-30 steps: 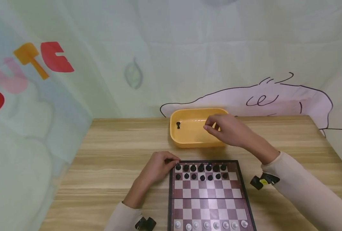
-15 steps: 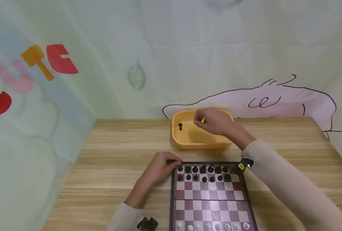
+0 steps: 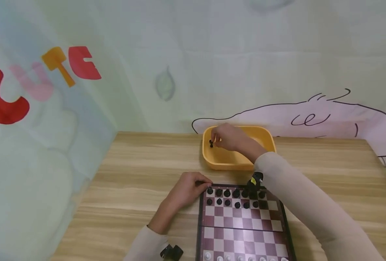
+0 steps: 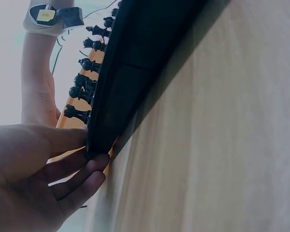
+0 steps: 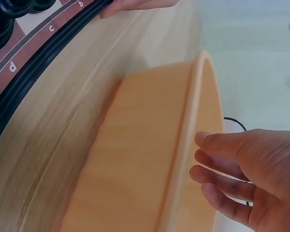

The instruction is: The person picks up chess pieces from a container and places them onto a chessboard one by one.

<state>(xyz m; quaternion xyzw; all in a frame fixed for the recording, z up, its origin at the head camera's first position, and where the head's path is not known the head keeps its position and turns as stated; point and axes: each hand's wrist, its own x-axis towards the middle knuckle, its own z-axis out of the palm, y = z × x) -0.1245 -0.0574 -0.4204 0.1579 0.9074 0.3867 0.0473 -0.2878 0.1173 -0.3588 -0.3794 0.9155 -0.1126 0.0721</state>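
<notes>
One small black chess piece point(image 3: 211, 143) remains in the yellow plastic tray point(image 3: 264, 135), right hand point(image 3: 227, 137) pinching it; left hand point(image 3: 186, 190) grips the folding chessboard's point(image 3: 242, 224) corner.

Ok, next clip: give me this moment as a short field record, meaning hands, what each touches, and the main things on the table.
left hand: grips the far left corner of the chessboard
right hand: inside the yellow tray, fingertips at a black chess piece; whether it pinches it, cannot tell
chessboard: black pieces in two far rows, white pieces on the near edge
yellow tray: behind the board on the wooden table
</notes>
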